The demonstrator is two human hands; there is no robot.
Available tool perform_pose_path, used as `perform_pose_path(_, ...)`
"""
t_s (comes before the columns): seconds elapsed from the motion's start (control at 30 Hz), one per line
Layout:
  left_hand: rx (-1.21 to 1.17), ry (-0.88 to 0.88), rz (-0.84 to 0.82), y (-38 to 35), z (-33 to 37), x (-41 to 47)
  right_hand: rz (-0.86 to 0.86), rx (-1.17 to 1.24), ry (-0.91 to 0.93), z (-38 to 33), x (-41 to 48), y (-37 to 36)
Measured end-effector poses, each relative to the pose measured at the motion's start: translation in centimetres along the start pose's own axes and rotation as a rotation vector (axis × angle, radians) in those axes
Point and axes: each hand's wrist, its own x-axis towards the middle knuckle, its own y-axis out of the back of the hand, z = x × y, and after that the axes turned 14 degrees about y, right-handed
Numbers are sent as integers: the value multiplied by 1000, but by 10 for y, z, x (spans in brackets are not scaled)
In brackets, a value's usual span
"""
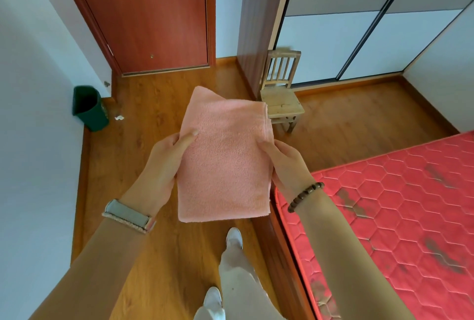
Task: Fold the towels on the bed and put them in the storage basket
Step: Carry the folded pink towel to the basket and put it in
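Note:
A pink towel, folded into a thick rectangle, is held flat in the air over the wooden floor, in front of me. My left hand grips its left edge with the thumb on top. My right hand grips the right edge, fingers curled under. The bed with a red quilted mattress lies to the right; no towels show on the part I can see. No storage basket is in view.
A small wooden chair stands ahead beside a wardrobe with sliding doors. A dark green bin sits by the left wall. A red-brown door is shut ahead. My feet stand on the wooden floor.

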Motion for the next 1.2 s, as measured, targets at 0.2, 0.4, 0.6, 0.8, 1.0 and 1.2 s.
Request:
perform_pose_path(0.2,-9,-12,72,-28,56,47,39,45,11,-23,75,1)
perform_pose_path(0.4,-20,-29,161,-41,101,92,-31,44,-4,-44,144,1)
perform_pose_path(0.6,-31,14,141,-61,132,131,-25,3,-12,-52,192,9)
perform_pose_path(0.8,69,4,48,-86,168,175,71,38,-43,-53,237,24)
perform_pose_path(1.0,119,8,-75,-120,214,238,236,77,-83,-53,291,40)
perform_pose_path(1.2,195,26,-263,-140,270,299,393,123,-114,-63,349,38)
